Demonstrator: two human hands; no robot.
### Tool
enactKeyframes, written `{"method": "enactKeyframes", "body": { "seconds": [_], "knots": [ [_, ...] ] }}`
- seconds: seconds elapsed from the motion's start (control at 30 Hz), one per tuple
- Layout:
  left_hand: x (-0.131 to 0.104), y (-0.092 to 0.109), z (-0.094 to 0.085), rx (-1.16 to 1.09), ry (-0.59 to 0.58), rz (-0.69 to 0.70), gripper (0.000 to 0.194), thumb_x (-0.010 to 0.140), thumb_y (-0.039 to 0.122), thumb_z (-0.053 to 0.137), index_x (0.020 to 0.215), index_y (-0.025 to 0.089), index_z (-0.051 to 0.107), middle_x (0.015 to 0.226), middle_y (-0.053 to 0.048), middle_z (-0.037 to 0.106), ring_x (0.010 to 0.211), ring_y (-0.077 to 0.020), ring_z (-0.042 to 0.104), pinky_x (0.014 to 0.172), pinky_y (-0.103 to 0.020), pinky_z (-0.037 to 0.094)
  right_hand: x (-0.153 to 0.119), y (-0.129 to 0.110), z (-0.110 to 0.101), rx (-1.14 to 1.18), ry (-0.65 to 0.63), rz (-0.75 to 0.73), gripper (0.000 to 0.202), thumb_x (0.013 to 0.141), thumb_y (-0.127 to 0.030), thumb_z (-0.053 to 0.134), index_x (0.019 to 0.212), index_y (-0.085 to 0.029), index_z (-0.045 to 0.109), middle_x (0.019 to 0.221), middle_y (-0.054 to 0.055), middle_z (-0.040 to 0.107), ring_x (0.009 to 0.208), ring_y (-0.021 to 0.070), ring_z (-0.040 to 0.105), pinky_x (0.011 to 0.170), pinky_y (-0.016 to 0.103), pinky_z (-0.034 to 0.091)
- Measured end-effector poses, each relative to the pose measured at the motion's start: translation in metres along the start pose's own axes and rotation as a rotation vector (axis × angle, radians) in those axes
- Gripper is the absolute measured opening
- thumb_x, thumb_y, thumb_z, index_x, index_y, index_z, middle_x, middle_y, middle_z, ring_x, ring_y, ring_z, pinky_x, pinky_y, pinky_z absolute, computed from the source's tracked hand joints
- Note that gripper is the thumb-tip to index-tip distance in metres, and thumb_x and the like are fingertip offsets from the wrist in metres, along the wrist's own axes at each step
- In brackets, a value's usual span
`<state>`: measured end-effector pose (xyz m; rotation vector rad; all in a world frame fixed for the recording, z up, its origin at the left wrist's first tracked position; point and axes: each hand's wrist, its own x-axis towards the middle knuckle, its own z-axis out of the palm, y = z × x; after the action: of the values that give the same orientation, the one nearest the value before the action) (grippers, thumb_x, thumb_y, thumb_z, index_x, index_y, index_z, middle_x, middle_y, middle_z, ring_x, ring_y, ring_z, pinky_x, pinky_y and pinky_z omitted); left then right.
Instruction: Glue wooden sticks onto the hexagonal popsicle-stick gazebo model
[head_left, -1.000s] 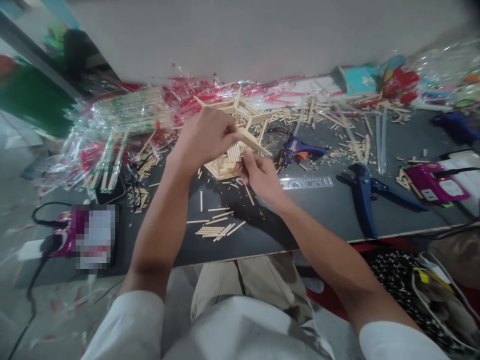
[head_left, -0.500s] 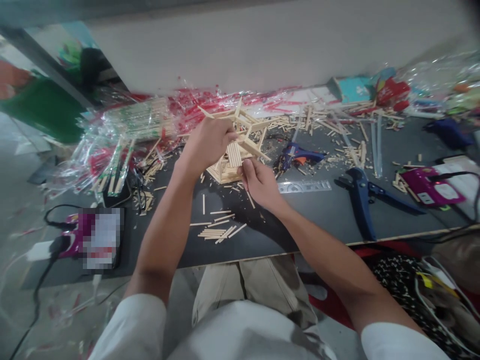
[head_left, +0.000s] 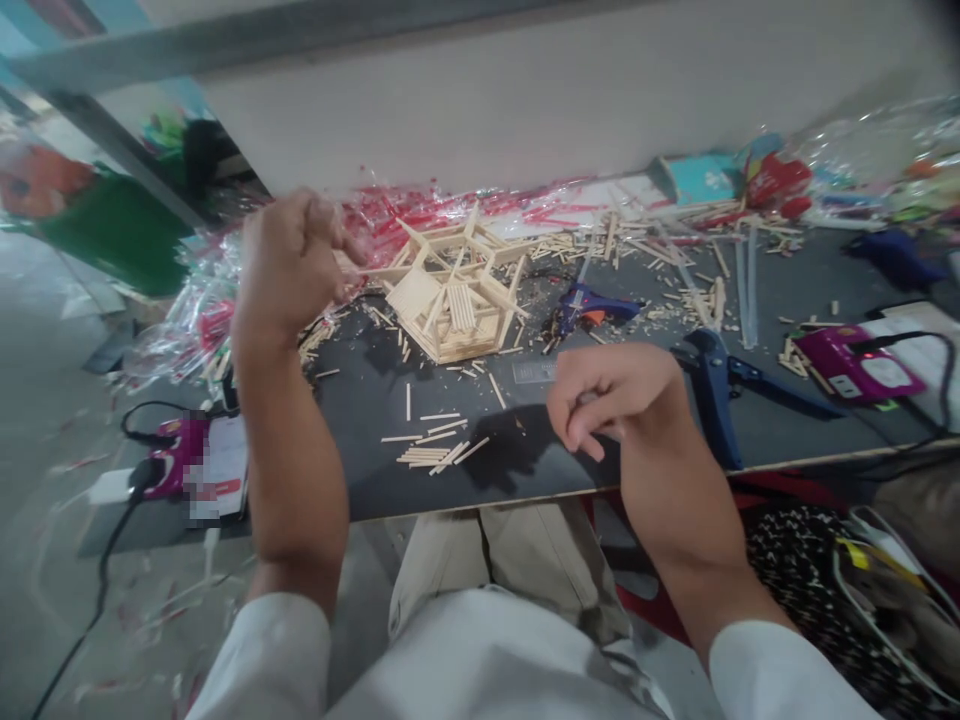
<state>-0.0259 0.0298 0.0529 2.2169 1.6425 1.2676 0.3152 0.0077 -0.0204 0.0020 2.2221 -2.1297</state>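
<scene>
A many-sided frame of pale wooden sticks point(head_left: 469, 345) sits on the dark tabletop, with slatted panels and spokes rising from its base. One small slatted panel point(head_left: 461, 308) leans at its front. My left hand point(head_left: 289, 265) is raised to the left of the frame, apart from it, fingers curled; whatever they may hold is hidden. Right of the frame and nearer to me, my right hand point(head_left: 611, 395) hovers above the table with fingers bent in and nothing visible in them. Loose cut sticks point(head_left: 427, 455) lie on the table in front of the frame.
A blue glue gun point(head_left: 592, 305) lies right of the frame. My right hand partly covers a clear ruler point(head_left: 531, 373). Blue-handled cutters point(head_left: 712, 400) and a purple power strip point(head_left: 859, 370) lie farther right. Plastic-wrapped bundles point(head_left: 172, 335) and a phone point(head_left: 225, 460) are at left.
Both hands have come off the stick frame. My left hand has moved left and up, my right hand right and toward me. The small slatted panel stays on the frame.
</scene>
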Motion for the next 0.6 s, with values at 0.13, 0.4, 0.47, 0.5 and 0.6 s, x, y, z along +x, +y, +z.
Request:
{"method": "enactKeyframes", "body": {
  "seconds": [0.13, 0.4, 0.47, 0.5, 0.6],
  "knots": [
    [-0.031, -0.007, -0.008, -0.031, -0.082, -0.028, 0.045, 0.110, 0.036, 0.043, 0.068, 0.020, 0.051, 0.047, 0.002, 0.056, 0.045, -0.0095, 0.060, 0.050, -0.019, 0.041, -0.015, 0.003, -0.001, -0.056, 0.513, -0.134, 0.035, 0.101, -0.045, 0.073, 0.081, -0.016, 0.068, 0.059, -0.002, 0.068, 0.041, 0.0044, 0.051, 0.042, 0.015, 0.040],
    [-0.086, -0.083, 0.061, -0.113, 0.030, -0.365, 0.051, 0.108, 0.036, 0.041, 0.061, 0.020, 0.057, 0.048, -0.001, 0.059, 0.040, -0.0128, 0.054, 0.045, -0.023, 0.038, -0.071, 0.039, -0.044, -0.499, 1.595, 0.002, 0.034, 0.092, -0.055, 0.074, 0.082, -0.023, 0.067, 0.068, 0.001, 0.064, 0.059, 0.0139, 0.058, 0.062, 0.030, 0.052],
    [-0.090, -0.094, 0.076, -0.167, 0.172, -0.421, 0.040, 0.106, 0.033, 0.044, 0.071, 0.019, 0.061, 0.065, -0.003, 0.070, 0.046, -0.0131, 0.060, 0.047, -0.023, 0.041, -0.083, 0.059, -0.053, -0.685, 1.574, 0.167, 0.028, 0.085, -0.050, 0.076, 0.090, -0.023, 0.071, 0.087, 0.006, 0.073, 0.080, 0.0216, 0.068, 0.083, 0.041, 0.058],
    [-0.091, -0.097, 0.081, -0.185, 0.194, -0.436, 0.033, 0.103, 0.029, 0.047, 0.075, 0.019, 0.062, 0.072, -0.004, 0.073, 0.049, -0.0129, 0.062, 0.048, -0.023, 0.042, -0.088, 0.069, -0.056, -0.757, 1.513, 0.250, 0.029, 0.083, -0.049, 0.076, 0.095, -0.024, 0.072, 0.098, 0.009, 0.076, 0.092, 0.0265, 0.070, 0.092, 0.046, 0.057],
    [-0.094, -0.102, 0.088, -0.226, 0.195, -0.455, 0.017, 0.095, 0.018, 0.053, 0.084, 0.018, 0.066, 0.075, -0.002, 0.073, 0.052, -0.0120, 0.063, 0.050, -0.022, 0.045, -0.099, 0.088, -0.061, -0.921, 1.396, 0.441, 0.039, 0.079, -0.049, 0.077, 0.109, -0.024, 0.075, 0.121, 0.015, 0.075, 0.117, 0.0359, 0.066, 0.106, 0.055, 0.051]
  ]
}}
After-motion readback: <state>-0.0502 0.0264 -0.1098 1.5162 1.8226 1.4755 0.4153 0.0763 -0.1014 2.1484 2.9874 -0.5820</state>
